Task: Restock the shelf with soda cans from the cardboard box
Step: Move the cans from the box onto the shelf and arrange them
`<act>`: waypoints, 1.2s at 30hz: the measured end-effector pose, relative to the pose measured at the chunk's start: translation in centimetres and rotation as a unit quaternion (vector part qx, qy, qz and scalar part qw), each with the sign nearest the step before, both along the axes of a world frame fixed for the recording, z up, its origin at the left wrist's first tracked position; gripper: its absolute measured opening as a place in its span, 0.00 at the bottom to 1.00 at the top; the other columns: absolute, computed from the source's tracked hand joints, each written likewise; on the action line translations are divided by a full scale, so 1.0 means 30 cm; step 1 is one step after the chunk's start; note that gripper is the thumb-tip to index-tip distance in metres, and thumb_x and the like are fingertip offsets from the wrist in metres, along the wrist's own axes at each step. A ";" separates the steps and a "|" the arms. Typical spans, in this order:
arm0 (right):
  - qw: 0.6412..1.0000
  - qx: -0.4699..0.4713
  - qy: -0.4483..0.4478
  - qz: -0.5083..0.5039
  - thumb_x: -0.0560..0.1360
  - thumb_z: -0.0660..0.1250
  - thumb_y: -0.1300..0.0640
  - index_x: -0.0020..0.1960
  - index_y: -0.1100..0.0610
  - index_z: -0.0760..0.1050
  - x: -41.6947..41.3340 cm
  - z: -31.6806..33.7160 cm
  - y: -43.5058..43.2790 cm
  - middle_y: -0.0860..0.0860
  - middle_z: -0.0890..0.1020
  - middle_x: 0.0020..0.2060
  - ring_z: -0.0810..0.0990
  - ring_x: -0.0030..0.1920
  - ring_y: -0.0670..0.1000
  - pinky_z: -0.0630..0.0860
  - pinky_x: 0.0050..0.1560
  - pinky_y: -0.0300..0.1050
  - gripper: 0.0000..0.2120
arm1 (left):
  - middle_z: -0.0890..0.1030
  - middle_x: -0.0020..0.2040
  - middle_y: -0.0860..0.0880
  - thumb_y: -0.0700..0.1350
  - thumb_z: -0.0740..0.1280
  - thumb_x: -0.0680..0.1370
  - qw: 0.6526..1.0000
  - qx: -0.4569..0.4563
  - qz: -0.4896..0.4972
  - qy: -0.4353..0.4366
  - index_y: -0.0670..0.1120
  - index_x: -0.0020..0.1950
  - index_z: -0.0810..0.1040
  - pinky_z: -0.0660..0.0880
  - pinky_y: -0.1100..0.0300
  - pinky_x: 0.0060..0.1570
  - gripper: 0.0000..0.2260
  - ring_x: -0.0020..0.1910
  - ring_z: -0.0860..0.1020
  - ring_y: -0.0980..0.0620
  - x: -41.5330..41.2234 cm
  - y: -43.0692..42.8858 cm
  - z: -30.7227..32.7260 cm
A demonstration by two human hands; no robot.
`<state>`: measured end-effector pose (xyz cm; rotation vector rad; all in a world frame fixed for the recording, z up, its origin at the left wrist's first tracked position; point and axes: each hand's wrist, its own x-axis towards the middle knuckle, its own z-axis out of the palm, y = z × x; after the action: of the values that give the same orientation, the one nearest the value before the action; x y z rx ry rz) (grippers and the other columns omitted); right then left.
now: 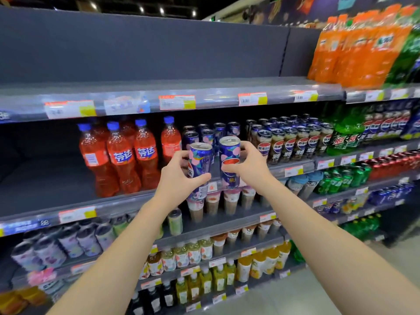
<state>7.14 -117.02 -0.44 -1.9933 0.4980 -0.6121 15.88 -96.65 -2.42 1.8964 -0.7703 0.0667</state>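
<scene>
Two blue cans [201,158] held before grey shelf [50,178]

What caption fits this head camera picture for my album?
Left hand and right hand each hold one of two blue cans before the shelf beside red bottles.

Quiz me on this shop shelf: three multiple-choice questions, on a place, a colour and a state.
1. Where do the shelved blue cans stand? A) top shelf B) right of the orange soda bottles C) floor
2. Those bottles' caps are? A) blue B) white C) black
3. The left hand and right hand? A) both empty B) sharing one can C) each grips one can
Answers: 1 B, they stand just right of the bottles. 2 A, every visible cap is blue. 3 C, one hand wraps the left can, the other the right can.
</scene>
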 end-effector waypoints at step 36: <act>0.999 -0.039 0.013 0.032 0.68 0.78 0.58 0.69 0.54 0.72 0.570 -0.214 -0.430 0.57 0.76 0.64 0.77 0.62 0.59 0.71 0.59 0.44 0.32 | 0.81 0.54 0.59 0.51 0.83 0.68 0.985 -0.021 0.169 0.026 0.56 0.63 0.74 0.77 0.66 0.48 0.28 0.50 0.79 0.66 0.066 -0.356 -0.067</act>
<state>24.25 -129.91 -6.88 -2.0860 0.4310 -0.5741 17.87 -107.32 -4.43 1.9640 -0.4036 0.2420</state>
